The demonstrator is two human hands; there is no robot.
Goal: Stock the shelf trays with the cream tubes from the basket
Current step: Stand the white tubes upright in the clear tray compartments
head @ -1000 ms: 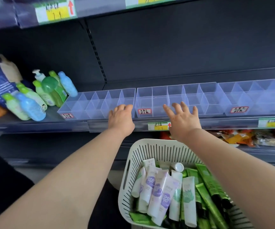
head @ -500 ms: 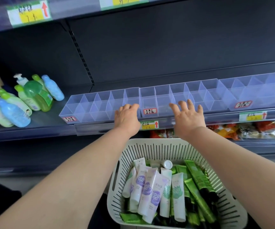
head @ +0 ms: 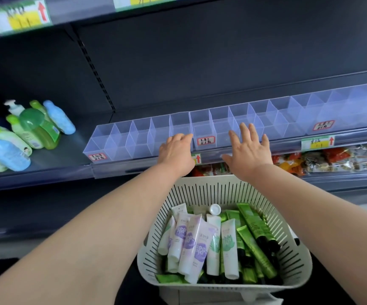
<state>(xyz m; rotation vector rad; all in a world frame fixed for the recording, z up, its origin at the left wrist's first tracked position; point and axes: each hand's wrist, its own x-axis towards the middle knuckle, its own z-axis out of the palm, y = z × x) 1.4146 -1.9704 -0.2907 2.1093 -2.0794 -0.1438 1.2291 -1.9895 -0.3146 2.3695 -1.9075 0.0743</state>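
A white slotted basket [head: 202,188] sits below me, full of cream tubes: white ones with purple labels [head: 191,241], white ones with green labels [head: 228,245] and dark green ones [head: 255,230]. Clear divided trays [head: 138,133] run along the shelf, their compartments holding nothing. My left hand [head: 174,150] rests against the front of the left tray, fingers bent over its rim. My right hand [head: 247,148] is spread flat with straight fingers at the front of the middle tray [head: 220,124]. Neither hand holds a tube.
Green and blue lotion bottles [head: 35,128] lie on the shelf to the left. A third clear tray [head: 343,113] continues to the right. Snack packets [head: 332,159] fill the shelf below. Price labels [head: 316,143] line the shelf edge.
The view has shifted so the shelf appears further left and tilted. Both hands stay at the tray fronts, with the right fingers reaching slightly higher against the middle tray.
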